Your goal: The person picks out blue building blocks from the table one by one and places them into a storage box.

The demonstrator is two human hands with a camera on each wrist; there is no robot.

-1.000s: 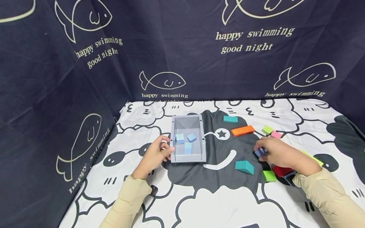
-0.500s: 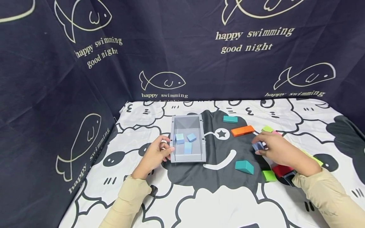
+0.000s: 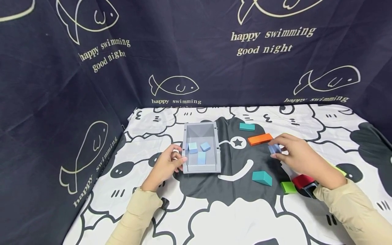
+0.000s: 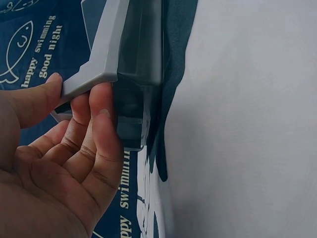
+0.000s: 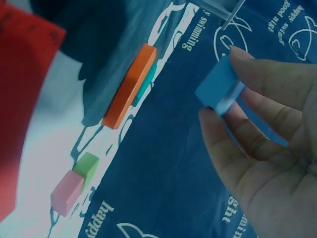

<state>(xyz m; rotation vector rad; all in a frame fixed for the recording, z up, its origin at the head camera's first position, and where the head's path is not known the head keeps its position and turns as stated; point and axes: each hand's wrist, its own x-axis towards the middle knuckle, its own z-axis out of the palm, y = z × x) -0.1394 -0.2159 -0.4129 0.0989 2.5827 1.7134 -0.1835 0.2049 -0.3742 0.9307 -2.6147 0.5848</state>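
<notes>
My left hand (image 3: 166,165) grips the left rim of a grey open box (image 3: 202,169), thumb on top and fingers under the edge, as the left wrist view shows closely. Inside the box lie a light-blue block (image 3: 201,158) and two more like it. Over to the right, my right hand (image 3: 297,154) pinches a small blue block (image 5: 219,87) between thumb and fingertips. In the right wrist view this block is held up above the cloth. An orange block (image 3: 259,139) lies just beyond that hand in the head view.
Teal blocks (image 3: 262,178) lie between box and right hand, another near the back. By the right wrist sit a lime-green block (image 3: 288,187) and a red block (image 3: 302,181). The right wrist view shows a pink block (image 5: 67,193) against a green one. Dark curtains surround the table.
My right hand has lifted the blue block and moved it slightly left and away from me. The left hand keeps its grip on the box rim.
</notes>
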